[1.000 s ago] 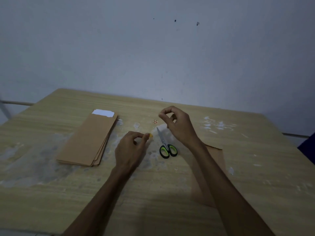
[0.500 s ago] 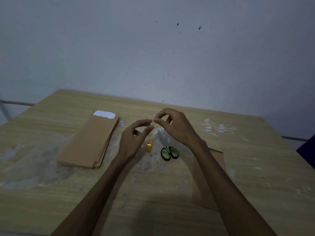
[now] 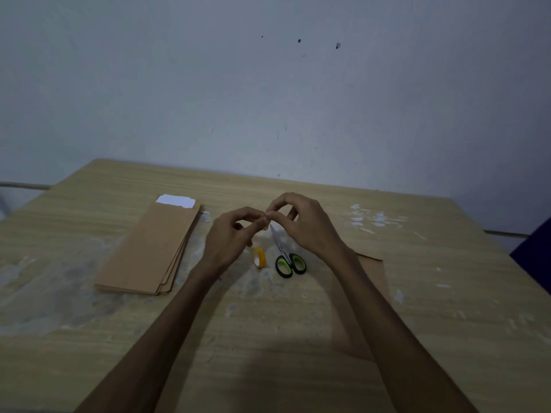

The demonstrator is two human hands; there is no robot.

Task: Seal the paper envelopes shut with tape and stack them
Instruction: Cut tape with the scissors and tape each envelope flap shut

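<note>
Head view shows the fingertips of both hands meeting in the air just above the scissors [image 3: 286, 257], which I'll take as my landmark. The left hand [image 3: 229, 242] has thumb and forefinger curled toward a pinch, and the right hand [image 3: 301, 225] answers with the same curl, the tips touching or nearly so. Whether a clear strip of tape is stretched between them I cannot tell; nothing shows there in this dim light. The other fingers of each hand are loosely bent, both wrists are raised off the table [image 3: 447, 293], and the forearms run back toward the near edge, forming a narrow arch over the scissors.

The small yellow tape roll [image 3: 259, 257] stands on edge just left of the scissors, touched by neither hand. Well to the left lies a fanned stack of brown envelopes [image 3: 149, 248] with a white slip poking out at the far end. Right of the scissors, partly under the right forearm, one more envelope [image 3: 372, 281] lies flat on its own.

My guess is that the lone envelope is the one being worked on and the stack is either finished or waiting; I can't make out tape on any flap, so how many are sealed stays open. Taping and stacking at least this one looks left to do.
</note>
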